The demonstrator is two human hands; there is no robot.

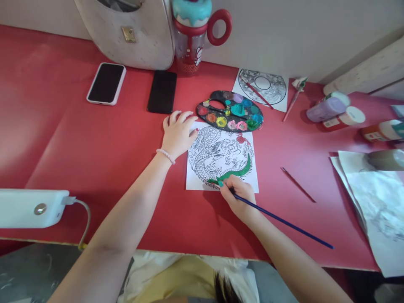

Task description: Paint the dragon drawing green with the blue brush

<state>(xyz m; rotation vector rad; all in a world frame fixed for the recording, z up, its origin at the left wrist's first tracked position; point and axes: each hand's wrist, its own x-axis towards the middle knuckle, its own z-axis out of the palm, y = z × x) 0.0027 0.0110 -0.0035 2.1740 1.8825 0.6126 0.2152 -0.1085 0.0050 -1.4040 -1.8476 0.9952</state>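
A white sheet with a printed dragon drawing [206, 162] lies on the red table. Part of the dragon's body is painted green, and a small patch near the top right is red. My right hand [238, 195] is closed around a long blue paintbrush [284, 221], its tip down at the green band's lower left end. My left hand [179, 132], with a beaded bracelet at the wrist, lies with fingers spread at the sheet's upper left edge. Just above the sheet sits a black paint palette [230, 110] with several colours in its wells.
Two phones, a white-framed one [106, 83] and a black one [162, 91], lie near a handbag [135, 38] and a cup [191, 42]. Thin brushes [298, 184], paint bottles [328, 107] and papers [375, 202] are at right. A white power bank [31, 208] sits at left.
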